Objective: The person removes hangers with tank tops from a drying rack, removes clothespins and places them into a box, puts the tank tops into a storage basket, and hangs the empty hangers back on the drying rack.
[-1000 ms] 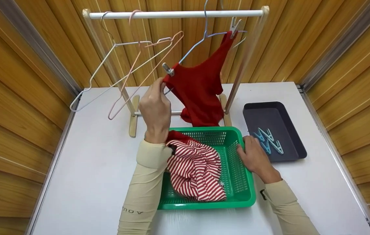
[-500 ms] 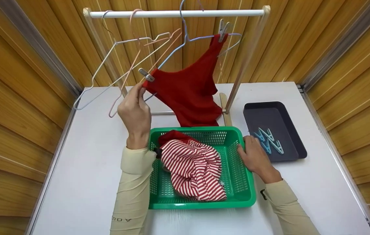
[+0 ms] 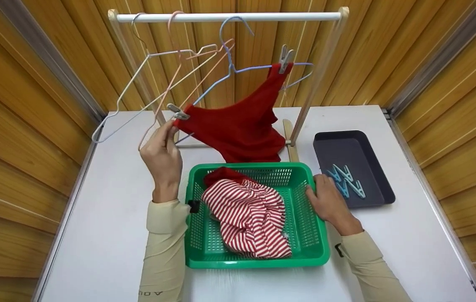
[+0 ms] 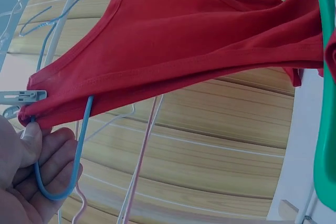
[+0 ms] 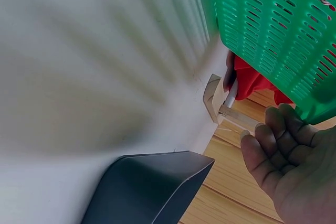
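A red sleeveless top (image 3: 238, 126) hangs on a blue wire hanger (image 3: 258, 68), with a grey clothespin (image 3: 178, 112) at the left shoulder and another grey clothespin (image 3: 284, 61) at the right one. My left hand (image 3: 163, 157) pinches the hanger's lower left end by the shoulder; in the left wrist view the thumb lies against it. The hanger's hook (image 3: 226, 31) overlaps the rack's bar; I cannot tell whether it rests on it. My right hand (image 3: 329, 201) holds the right rim of a green basket (image 3: 258, 264), thumb inside, fingers outside.
Red-and-white striped cloth (image 3: 250, 218) and darker red cloth (image 3: 225, 175) lie in the basket. A white hanger (image 3: 131, 79) and a pink hanger (image 3: 175, 79) hang on the rack's bar (image 3: 204, 17) at left. A dark tray (image 3: 361, 144) holds several blue clothespins (image 3: 349, 182).
My left hand has moved left, then down, carrying the hanger and red top along. The hook has dropped to the bar's level. My right hand has stayed on the basket rim.
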Motion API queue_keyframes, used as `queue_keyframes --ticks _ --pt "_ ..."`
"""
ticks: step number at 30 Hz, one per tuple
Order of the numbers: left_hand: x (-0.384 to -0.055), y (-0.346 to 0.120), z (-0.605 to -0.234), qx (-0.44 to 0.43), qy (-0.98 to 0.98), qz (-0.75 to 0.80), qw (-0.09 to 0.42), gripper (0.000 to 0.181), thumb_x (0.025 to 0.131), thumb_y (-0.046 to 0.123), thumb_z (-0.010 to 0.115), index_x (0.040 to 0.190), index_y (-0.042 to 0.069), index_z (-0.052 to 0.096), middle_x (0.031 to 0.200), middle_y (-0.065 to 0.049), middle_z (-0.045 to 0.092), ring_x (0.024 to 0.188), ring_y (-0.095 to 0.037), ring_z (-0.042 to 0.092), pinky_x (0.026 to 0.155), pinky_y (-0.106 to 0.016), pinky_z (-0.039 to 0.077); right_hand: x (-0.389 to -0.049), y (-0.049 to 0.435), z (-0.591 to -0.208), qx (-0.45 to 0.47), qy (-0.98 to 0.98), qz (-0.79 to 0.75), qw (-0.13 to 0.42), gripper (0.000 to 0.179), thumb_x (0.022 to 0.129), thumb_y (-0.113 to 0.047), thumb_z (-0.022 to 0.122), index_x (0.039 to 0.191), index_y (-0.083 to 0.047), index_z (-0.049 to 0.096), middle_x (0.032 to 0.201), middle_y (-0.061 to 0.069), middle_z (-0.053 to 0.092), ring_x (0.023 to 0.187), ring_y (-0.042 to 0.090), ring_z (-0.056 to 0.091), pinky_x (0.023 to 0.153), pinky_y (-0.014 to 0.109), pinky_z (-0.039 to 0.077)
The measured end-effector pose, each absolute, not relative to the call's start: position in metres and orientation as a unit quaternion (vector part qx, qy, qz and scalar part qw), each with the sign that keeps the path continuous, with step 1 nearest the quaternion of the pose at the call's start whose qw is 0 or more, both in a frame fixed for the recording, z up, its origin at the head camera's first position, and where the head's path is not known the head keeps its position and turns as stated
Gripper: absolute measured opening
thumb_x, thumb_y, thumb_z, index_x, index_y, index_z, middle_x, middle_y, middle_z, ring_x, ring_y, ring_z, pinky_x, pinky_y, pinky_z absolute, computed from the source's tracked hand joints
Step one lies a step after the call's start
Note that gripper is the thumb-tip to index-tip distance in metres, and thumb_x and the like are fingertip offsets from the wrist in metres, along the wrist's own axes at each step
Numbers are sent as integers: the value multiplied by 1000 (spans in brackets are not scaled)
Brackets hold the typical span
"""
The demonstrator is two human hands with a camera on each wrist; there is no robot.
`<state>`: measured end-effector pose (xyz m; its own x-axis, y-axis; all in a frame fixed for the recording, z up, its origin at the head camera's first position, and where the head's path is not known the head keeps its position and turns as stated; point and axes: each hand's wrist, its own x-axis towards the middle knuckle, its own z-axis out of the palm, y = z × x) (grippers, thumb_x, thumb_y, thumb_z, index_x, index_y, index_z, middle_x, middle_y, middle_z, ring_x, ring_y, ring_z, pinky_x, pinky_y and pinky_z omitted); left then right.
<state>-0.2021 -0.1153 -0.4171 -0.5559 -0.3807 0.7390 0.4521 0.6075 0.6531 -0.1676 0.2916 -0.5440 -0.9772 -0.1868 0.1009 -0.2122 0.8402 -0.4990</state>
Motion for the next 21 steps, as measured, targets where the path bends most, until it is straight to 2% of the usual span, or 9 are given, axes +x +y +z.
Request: queue_keyframes --ticks 11,16,21 --pt "-190 -131 -432 -76 -766 -458 445 15 94 -7 74 108 -8 79 105 -16 79 95 -31 77 91 -17 57 -168 292 -545 107 -957 267 29 31 109 -17 51 122 10 55 110 22 58 99 39 50 86 57 48" --pt "-182 -135 -438 -120 -777 -444 428 17 92 -10 75 108 -7 79 103 -17 79 92 -33 78 92 -16 55 -168 292 -544 101 -957 271 20 35 109 -18 51 126 12 55 116 26 59 105 41 52 91 60 48" --pt "-175 -136 -440 -142 -778 -453 412 18 91 -13 74 108 -8 79 103 -17 79 91 -33 78 91 -16 56 -168 292 -545 100 -956 274 17 34 109 -17 51 125 12 55 114 25 59 105 41 52 90 59 49"
